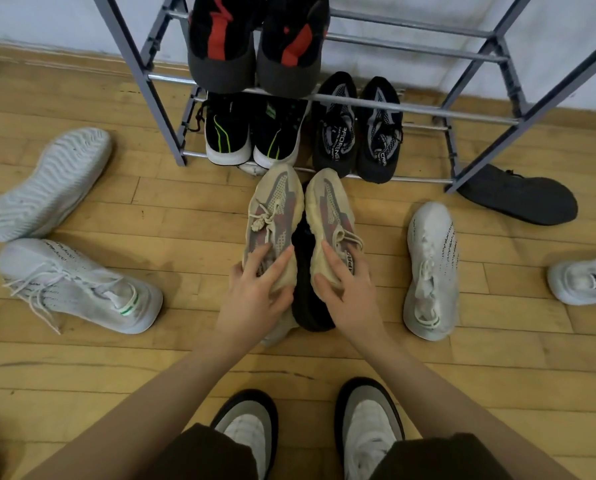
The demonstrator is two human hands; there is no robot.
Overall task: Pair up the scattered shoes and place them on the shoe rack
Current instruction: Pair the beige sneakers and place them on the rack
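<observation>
Beige knit sneakers, paired toe-forward and side by side on the wooden floor (pixel 151 202), just in front of the shoe rack (pixel 140 81) at its front rail. Left beige sneaker (pixel 275 202) gripped at the heel by the left hand (pixel 255 299), fingers (pixel 258 258) curled over the collar, thumb (pixel 282 299) on the inner side. Right beige sneaker (pixel 327 202) gripped likewise by the right hand (pixel 348 299), fingers (pixel 334 261) wrapped over the heel top. Dark shoe (pixel 307 306) wedged between and beneath the two, mostly hidden. On the bottom tier: black pair with green stripes (pixel 227 133) at left, black-and-grey pair (pixel 358 133) at right. On the tier above: black-and-red pair (pixel 255 46). On the floor at left: white sneaker (pixel 78 285) upright, another white sneaker (pixel 47 185) sole-up. At right: white sneaker with green heel tab (pixel 431 271), black shoe (pixel 521 199) beside the rack's right leg, white shoe (pixel 583 278) cut off by the frame edge. Near bottom edge: worn shoes (pixel 369 420) on the person's own feet.
</observation>
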